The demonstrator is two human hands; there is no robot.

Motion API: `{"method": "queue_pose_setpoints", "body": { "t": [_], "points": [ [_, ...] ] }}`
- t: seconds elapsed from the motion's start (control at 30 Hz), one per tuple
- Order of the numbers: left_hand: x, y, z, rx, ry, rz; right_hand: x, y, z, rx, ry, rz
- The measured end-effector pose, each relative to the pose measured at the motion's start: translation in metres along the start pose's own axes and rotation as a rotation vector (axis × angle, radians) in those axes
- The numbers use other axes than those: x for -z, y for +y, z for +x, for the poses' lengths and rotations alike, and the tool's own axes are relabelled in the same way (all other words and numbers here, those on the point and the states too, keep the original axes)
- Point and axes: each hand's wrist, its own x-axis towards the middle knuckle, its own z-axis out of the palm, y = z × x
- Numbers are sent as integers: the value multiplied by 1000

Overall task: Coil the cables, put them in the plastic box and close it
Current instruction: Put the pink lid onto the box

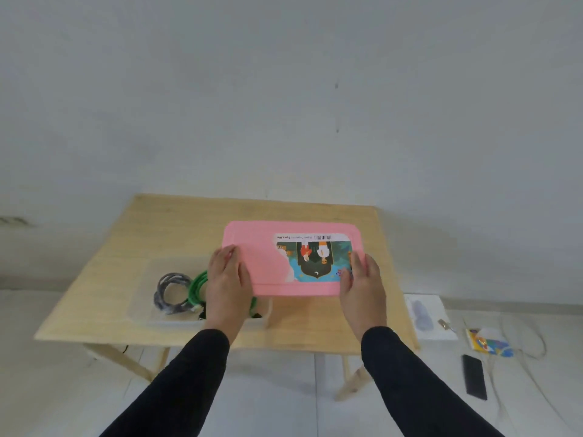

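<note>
I see a light wooden table on angled legs, standing on a pale floor against the wall. On its top sits a clear plastic box near the front edge, toward my left. On the floor to the right lie a white sheet, a colourful packet and a black phone-like slab.

both arms reach forward in black sleeves. the left hand has its fingers laid flat and its thumb tucked under, gripping the left edge of the pink lid. the right hand grips the right edge the same way, fingers pointing away from the body.
</note>
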Motion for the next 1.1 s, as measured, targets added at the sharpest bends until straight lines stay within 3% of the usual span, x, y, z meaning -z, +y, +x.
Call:
{"method": "queue_pose_setpoints", "body": {
  "t": [0.2, 0.4, 1.1],
  "points": [
    [66, -90, -5, 109, 13, 38, -69, -77, -35, 12, -118, 45],
    [89, -146, -15, 130, -65, 32, -115, -108, -68, -68, -158, -2],
    [79, -181, 5, 10, -117, 3, -133, -113, -70, -132, -78, -52]
  ]
}}
